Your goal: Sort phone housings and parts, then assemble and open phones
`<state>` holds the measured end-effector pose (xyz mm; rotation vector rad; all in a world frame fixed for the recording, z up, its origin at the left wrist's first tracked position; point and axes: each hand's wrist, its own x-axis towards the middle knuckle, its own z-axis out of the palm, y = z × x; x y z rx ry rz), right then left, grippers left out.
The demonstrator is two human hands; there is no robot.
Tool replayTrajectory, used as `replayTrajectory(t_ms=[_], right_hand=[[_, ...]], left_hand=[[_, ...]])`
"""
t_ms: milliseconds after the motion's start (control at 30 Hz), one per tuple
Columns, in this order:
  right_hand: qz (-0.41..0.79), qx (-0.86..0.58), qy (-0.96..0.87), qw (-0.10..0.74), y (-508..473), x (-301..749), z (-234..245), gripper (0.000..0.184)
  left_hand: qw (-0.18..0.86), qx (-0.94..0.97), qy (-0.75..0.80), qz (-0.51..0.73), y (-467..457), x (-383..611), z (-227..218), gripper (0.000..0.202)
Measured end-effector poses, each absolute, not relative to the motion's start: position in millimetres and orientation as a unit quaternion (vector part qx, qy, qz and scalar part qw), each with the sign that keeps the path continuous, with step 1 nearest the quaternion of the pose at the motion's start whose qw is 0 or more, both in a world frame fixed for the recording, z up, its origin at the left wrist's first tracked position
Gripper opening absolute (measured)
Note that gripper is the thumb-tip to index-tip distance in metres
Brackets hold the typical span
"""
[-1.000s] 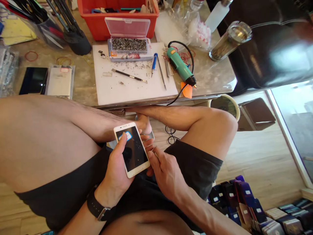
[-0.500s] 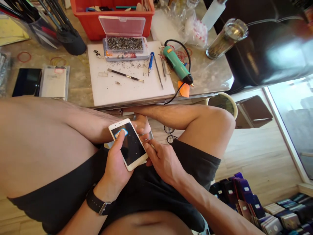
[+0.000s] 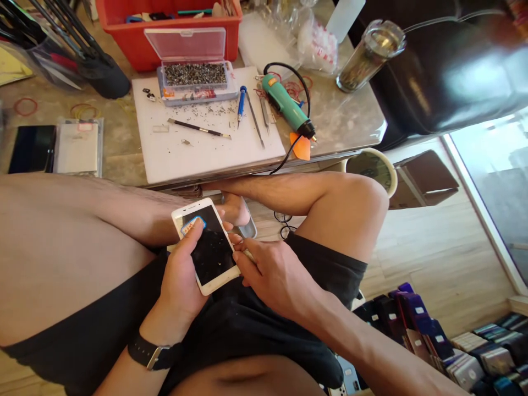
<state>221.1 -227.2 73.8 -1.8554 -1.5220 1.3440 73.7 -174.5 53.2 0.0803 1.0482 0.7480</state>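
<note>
A white smartphone (image 3: 214, 252) with a dark screen and a blue-edged sticker lies tilted in my left hand (image 3: 181, 269). My left thumb presses on the sticker, and the fingers wrap behind the phone. My right hand (image 3: 268, 267) is closed at the phone's lower right edge, its thumb and fingertips touching the side. A pale sliver shows between the right fingers, too small and covered to name. Both hands are above my lap, in front of the worktable.
On a white mat (image 3: 165, 162) lie a blue screwdriver (image 3: 241, 107), a brush (image 3: 200, 128) and an open box of screws (image 3: 195, 74). A green electric screwdriver (image 3: 286, 104) rests beside them. A red bin (image 3: 165, 41) stands behind. Several phones (image 3: 474, 371) are stacked on the floor right.
The phone and my left hand sit slightly further left in view, as does the table. My right fingers have shifted a little along the phone's edge, and the pale sliver shows between them now.
</note>
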Motion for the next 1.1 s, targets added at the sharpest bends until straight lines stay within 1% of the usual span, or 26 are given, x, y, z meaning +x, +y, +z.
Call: replayTrajectory(t_ms=[67,167,233,333,400,467,600,700,867,967,1033,1100], right_hand=[[0.424,-0.674,-0.563,0.223,-231,216,73,0.03],[0.356,-0.682,-0.568,0.29,-239,207,70,0.036],[0.315,-0.681,-0.579,0.319,-244,203,68,0.033],[0.282,-0.674,-0.603,0.32,-248,202,69,0.027],[0.295,-0.67,-0.606,0.312,-248,205,71,0.025],[0.332,-0.657,-0.601,0.312,-247,209,74,0.023],[0.432,-0.62,-0.562,0.336,-246,216,77,0.019],[0.474,-0.613,-0.516,0.365,-247,215,74,0.018],[0.474,-0.608,-0.466,0.435,-249,208,68,0.017],[0.469,-0.6,-0.45,0.466,-246,208,67,0.017],[0.475,-0.602,-0.441,0.466,-243,211,66,0.019],[0.486,-0.616,-0.43,0.446,-241,217,63,0.022]], left_hand=[[0.793,0.051,0.473,0.38,-174,75,55,0.03],[0.777,0.081,0.453,0.431,-175,72,58,0.032],[0.768,0.103,0.445,0.448,-176,67,58,0.037],[0.759,0.134,0.443,0.458,-178,59,58,0.045],[0.752,0.145,0.444,0.465,-179,56,59,0.046],[0.744,0.143,0.447,0.477,-178,56,61,0.044],[0.735,0.12,0.447,0.495,-174,61,65,0.04],[0.741,0.105,0.431,0.504,-172,64,66,0.039],[0.787,0.085,0.371,0.486,-174,60,60,0.027],[0.827,0.057,0.334,0.448,-180,52,58,0.021],[0.848,0.026,0.322,0.42,-185,51,58,0.024],[0.853,0.002,0.315,0.416,-191,55,61,0.03]])
